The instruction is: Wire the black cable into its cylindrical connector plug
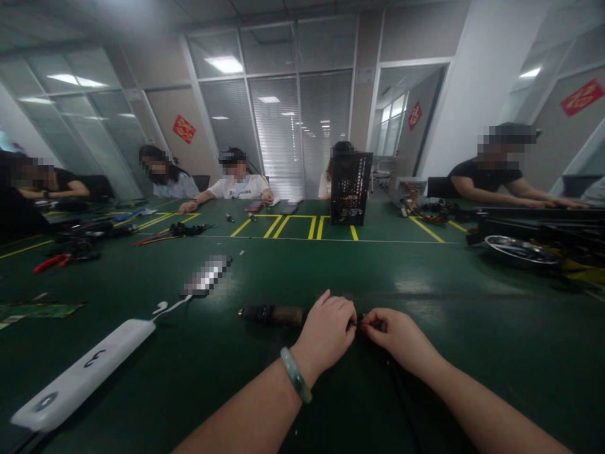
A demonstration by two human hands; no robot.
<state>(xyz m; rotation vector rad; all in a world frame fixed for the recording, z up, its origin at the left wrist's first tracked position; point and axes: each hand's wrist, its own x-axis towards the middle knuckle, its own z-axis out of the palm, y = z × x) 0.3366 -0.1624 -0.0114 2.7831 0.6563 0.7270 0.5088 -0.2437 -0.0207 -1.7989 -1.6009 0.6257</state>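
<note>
A dark, stick-shaped electric screwdriver [278, 316] lies level in front of me, its metal tip pointing left and its middle brownish. My left hand [328, 318], with a green bangle [295, 374] at the wrist, is closed around its right-hand part. At the tool's rear end, my right hand [394, 331] pinches a small dark cable end between thumb and fingers. The fingers hide whether that end sits inside the tool or just against it. A black cable [401, 394] runs down toward me below my right hand.
A white power strip [89, 372] lies at left on the green table [265, 271], its cord leading to a blurred device [207, 275]. Red-handled pliers [53, 263] and cables lie farther left. A black computer case [350, 188] stands opposite; a silver-rimmed fan [520, 250] is at right. Several people sit around.
</note>
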